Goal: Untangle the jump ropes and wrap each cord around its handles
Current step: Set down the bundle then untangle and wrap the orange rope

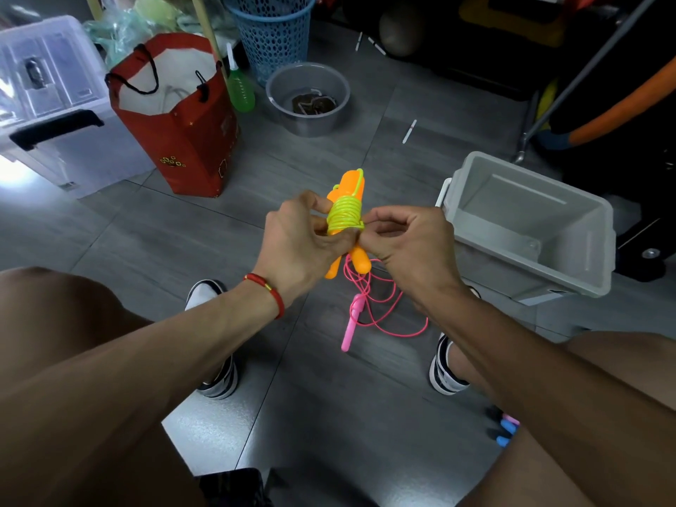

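Pair of orange plastic jump-rope handles [346, 193], held side by side above the floor, bound mid-length by thin yellow-green plastic cord [344, 215] in tight coils; left hand [305, 237] clamped around handles below the coils; right hand [406, 237] pinching cord end at the coils' right edge; likely light, springy, slick, prone to uncoiling; best gripped over the wraps; second rope, thin pink cord with pink handle [350, 325], loose on grey tiled floor [146, 228] between the feet; open grey plastic bin [600, 258] at right.

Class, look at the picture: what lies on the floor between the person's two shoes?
In the head view, the pink jump rope lies loose on the floor between the left shoe and right shoe.
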